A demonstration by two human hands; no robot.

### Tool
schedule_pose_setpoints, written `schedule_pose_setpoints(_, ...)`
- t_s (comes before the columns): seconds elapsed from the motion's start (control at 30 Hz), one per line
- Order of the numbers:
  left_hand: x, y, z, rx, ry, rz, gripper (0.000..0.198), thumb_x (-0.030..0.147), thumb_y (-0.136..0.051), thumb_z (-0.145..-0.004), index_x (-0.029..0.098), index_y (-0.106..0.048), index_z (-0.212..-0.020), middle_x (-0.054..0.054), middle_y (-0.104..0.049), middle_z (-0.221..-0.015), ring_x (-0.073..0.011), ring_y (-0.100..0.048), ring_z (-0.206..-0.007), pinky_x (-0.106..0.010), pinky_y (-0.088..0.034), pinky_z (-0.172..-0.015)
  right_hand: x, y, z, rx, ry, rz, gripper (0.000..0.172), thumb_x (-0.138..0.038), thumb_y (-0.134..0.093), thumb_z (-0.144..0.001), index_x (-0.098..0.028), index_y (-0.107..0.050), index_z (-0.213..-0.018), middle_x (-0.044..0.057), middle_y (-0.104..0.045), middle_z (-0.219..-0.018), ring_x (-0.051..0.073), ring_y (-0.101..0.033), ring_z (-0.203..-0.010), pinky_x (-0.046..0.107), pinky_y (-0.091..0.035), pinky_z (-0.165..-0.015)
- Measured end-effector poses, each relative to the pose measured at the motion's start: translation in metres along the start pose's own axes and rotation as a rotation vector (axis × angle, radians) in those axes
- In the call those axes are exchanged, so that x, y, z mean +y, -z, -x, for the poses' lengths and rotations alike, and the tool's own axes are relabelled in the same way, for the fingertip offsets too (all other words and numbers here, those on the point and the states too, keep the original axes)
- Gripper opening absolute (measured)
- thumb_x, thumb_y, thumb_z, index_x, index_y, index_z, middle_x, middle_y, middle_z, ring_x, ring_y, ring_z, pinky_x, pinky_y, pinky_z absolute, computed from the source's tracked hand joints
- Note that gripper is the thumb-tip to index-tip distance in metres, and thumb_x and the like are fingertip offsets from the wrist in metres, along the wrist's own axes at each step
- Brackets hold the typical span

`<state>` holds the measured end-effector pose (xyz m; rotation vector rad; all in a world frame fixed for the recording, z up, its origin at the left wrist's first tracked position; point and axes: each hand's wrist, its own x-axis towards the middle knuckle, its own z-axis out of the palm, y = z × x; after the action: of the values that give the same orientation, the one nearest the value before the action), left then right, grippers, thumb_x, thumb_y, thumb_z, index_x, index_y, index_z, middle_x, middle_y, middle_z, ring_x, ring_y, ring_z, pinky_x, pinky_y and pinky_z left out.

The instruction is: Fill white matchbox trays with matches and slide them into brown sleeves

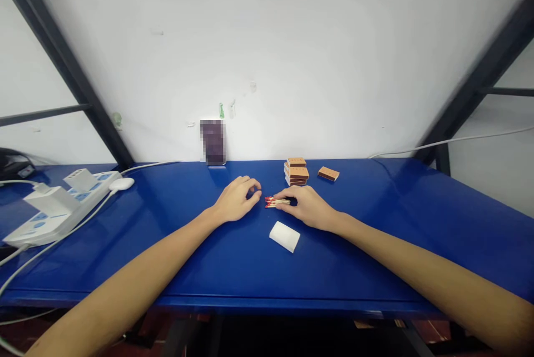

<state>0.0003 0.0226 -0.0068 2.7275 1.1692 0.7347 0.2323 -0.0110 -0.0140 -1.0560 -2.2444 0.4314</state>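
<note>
A small bundle of red-tipped matches point(275, 202) lies low over the blue table, its heads pointing left. The thumb and fingers of my right hand point(311, 208) are closed on the bundle's right end. My left hand point(238, 199) rests just left of the match heads, thumb and fingers curved apart with nothing between them. Nearer to me lies a small white box-like piece point(285, 236), plain side up. Behind my right hand stands a stack of brown-topped matchboxes point(296, 172), and one more matchbox point(329, 173) lies flat to its right.
On the left, a white power strip point(62, 215) carries plugged-in chargers and trailing cables. A phone-like dark rectangle point(214, 143), blurred out, leans against the white wall. Dark metal posts point(467, 62) slant up at both sides of the blue table point(233, 273).
</note>
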Motion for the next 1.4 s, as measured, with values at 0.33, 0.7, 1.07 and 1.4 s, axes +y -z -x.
schedule_pose_setpoints(0.33,0.034,0.013,0.009,-0.005,-0.324,0.073,0.014,0.031,-0.05,-0.087,0.02,-0.053,-0.08,-0.005,-0.06,-0.083,-0.0201,-0.053,-0.082,-0.036,-0.046,-0.081,0.016,-0.008,-0.015,0.02,0.1,0.107,0.017,-0.026,-0.058,-0.092,-0.021,-0.071,-0.102,0.005,-0.076,-0.095,0.02,-0.069,-0.085,0.033,-0.052,-0.076)
schedule_pose_setpoints(0.7,0.055,0.003,0.018,-0.226,-0.475,0.163,0.025,0.036,-0.062,-0.085,0.02,-0.065,-0.104,-0.007,-0.068,-0.104,-0.0223,-0.063,-0.097,-0.034,-0.05,-0.09,0.008,-0.006,-0.014,0.018,0.076,0.105,0.021,-0.025,-0.06,-0.091,-0.019,-0.069,-0.109,0.008,-0.074,-0.104,0.023,-0.068,-0.094,0.038,-0.054,-0.083)
schedule_pose_setpoints(1.07,0.007,0.007,0.004,0.047,-0.252,0.083,0.018,0.023,-0.048,-0.094,0.018,-0.064,-0.102,-0.005,-0.062,-0.097,-0.0167,-0.059,-0.087,-0.031,-0.048,-0.082,0.009,-0.001,0.001,0.103,0.203,0.21,0.013,-0.022,-0.061,-0.09,-0.021,-0.065,-0.103,0.008,-0.062,-0.101,0.021,-0.061,-0.09,0.037,-0.053,-0.079)
schedule_pose_setpoints(1.4,0.005,0.003,0.002,-0.075,-0.302,0.029,0.024,0.025,-0.051,-0.094,0.022,-0.069,-0.109,-0.007,-0.058,-0.11,-0.0202,-0.055,-0.103,-0.036,-0.045,-0.094,0.006,-0.002,0.002,0.031,0.198,0.19,0.011,-0.019,-0.06,-0.091,-0.021,-0.071,-0.092,0.006,-0.06,-0.092,0.02,-0.057,-0.087,0.036,-0.048,-0.079)
